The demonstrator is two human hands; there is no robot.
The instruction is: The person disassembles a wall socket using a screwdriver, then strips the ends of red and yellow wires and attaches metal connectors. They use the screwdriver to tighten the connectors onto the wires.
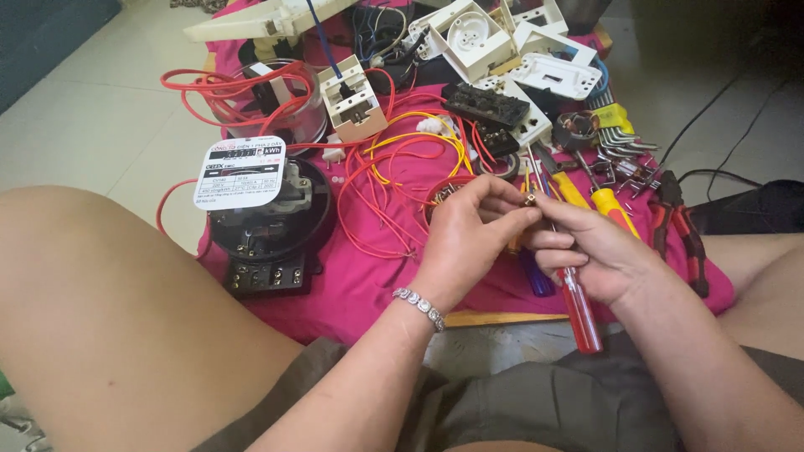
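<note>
We sit on the floor over a magenta cloth (pixel 368 289) spread on a low board, our knees flanking its near edge. Our left hand (pixel 469 230) pinches a small brass-coloured part (pixel 529 199) between thumb and fingertips, raised just above the cloth's middle where both hands can meet. Our right hand (pixel 595 255) is curled around a red-handled screwdriver (pixel 578 305), the handle hanging down past the palm and the shaft running up so its tip meets the part; the fingers are pressed together on the shaft close to the tip, probably to steady it. What the part is exactly is too small to tell. A silver bracelet (pixel 421 306) circles the left wrist.

Toward the cloth's left edge lies a black electricity meter (pixel 268 222) with its white dial plate, and red and yellow wires (pixel 394 167) loop across the middle. White socket housings (pixel 511 50) crowd the far edge. Near the right edge rest a yellow-handled screwdriver (pixel 615 209), red-handled pliers (pixel 682 230) and a set of hex keys (pixel 620 130), all near the right hand.
</note>
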